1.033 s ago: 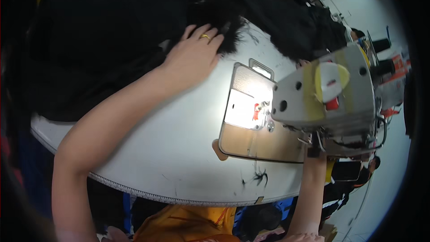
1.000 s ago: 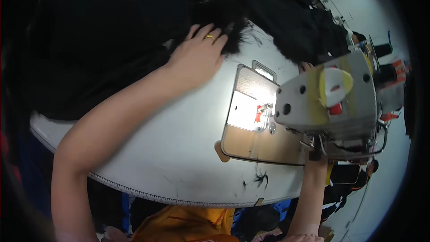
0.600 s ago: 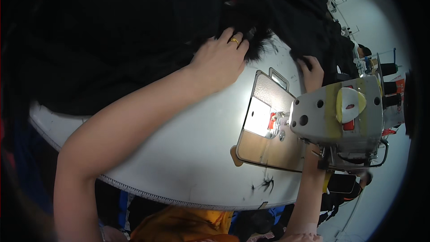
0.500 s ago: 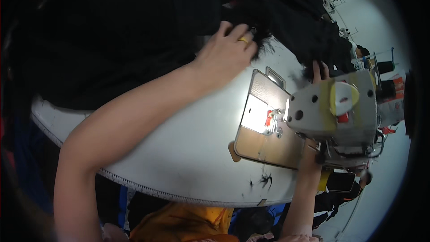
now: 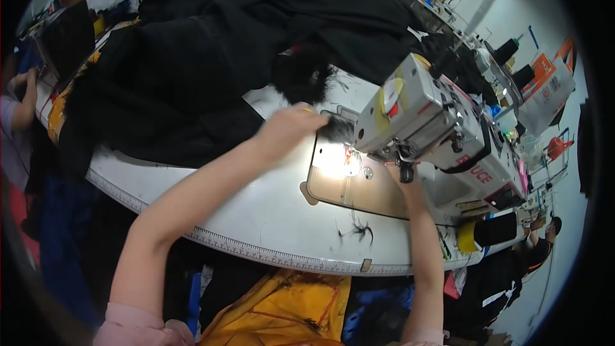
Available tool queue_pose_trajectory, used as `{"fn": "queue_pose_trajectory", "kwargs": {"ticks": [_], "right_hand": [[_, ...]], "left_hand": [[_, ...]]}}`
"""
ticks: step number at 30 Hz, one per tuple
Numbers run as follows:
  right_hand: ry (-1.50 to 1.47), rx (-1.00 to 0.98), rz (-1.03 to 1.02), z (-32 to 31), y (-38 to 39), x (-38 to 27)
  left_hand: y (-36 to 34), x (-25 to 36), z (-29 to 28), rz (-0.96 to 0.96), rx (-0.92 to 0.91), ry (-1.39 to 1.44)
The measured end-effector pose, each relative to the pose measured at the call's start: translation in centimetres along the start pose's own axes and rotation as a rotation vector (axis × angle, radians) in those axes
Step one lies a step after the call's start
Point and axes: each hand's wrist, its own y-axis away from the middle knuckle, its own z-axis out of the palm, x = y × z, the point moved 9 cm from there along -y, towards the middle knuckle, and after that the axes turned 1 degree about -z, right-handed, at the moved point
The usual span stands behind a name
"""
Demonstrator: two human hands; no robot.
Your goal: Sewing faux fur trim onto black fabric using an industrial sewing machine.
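Observation:
My left hand [image 5: 289, 129] is closed at the left of the sewing machine's bed plate [image 5: 378, 198], pinching the edge of a black furry piece [image 5: 337, 128]. This piece lies on the plate just short of the lit needle area. A white sewing machine head [image 5: 400, 112] stands over the plate. Behind it, my right hand [image 5: 405, 172] reaches in beside the needle, and its fingers are hidden. A tuft of black fur [image 5: 301, 75] and a large heap of black cloth [image 5: 173, 70] lie beyond my left hand.
Loose black fibres [image 5: 356, 232] lie on the white table [image 5: 256, 218], whose near edge carries a measuring tape [image 5: 256, 256]. Orange cloth [image 5: 288, 304] hangs over my lap. A dark thread cone [image 5: 506, 51] stands at the right. Another person's arm [image 5: 24, 106] shows at far left.
My left hand has moved from the fur by the cloth heap back toward the needle, bringing the furry piece onto the plate. My right hand has drawn nearer behind the machine head. The view has shifted.

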Motion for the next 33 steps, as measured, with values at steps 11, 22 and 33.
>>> {"fn": "queue_pose_trajectory", "kwargs": {"ticks": [11, 22, 33], "right_hand": [[-0.877, -0.422, -0.012, -8.5, 1.9, -11.9], [-0.248, -0.156, -0.238, -9.2, 1.0, -10.6], [-0.778, -0.275, 0.013, -5.6, 0.8, -10.3]], "left_hand": [[2.5, 6.4, 2.3, -0.001, -0.536, 0.289], [0.3, 5.2, 3.7, 0.196, -0.482, 0.131], [0.7, 1.8, 5.6, -0.388, -0.472, 0.416]]}}
